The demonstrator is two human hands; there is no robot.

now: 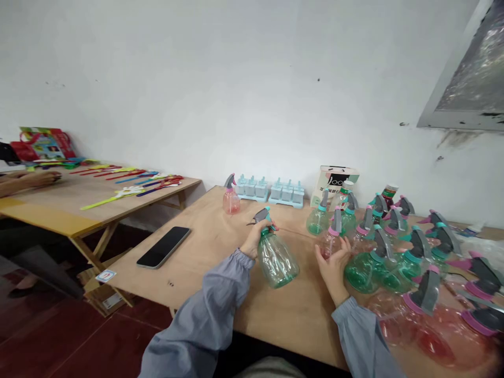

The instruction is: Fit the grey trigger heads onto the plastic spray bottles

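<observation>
My left hand is closed around the neck of a clear green spray bottle, just below its grey and teal trigger head. The bottle tilts, its base toward the lower right. On the right, my right hand has thumb and fingers on either side of a small pink spray bottle with a grey and pink head. Beside that hand, among several other spray bottles, a green one stands upright. Another pink spray bottle is apart at the table's far left corner.
A black phone lies on the wooden table. Pale blue popsicle molds and a printed box stand along the wall. On a second table at left lie coloured plastic hand-shaped sticks; another person's hands rest there.
</observation>
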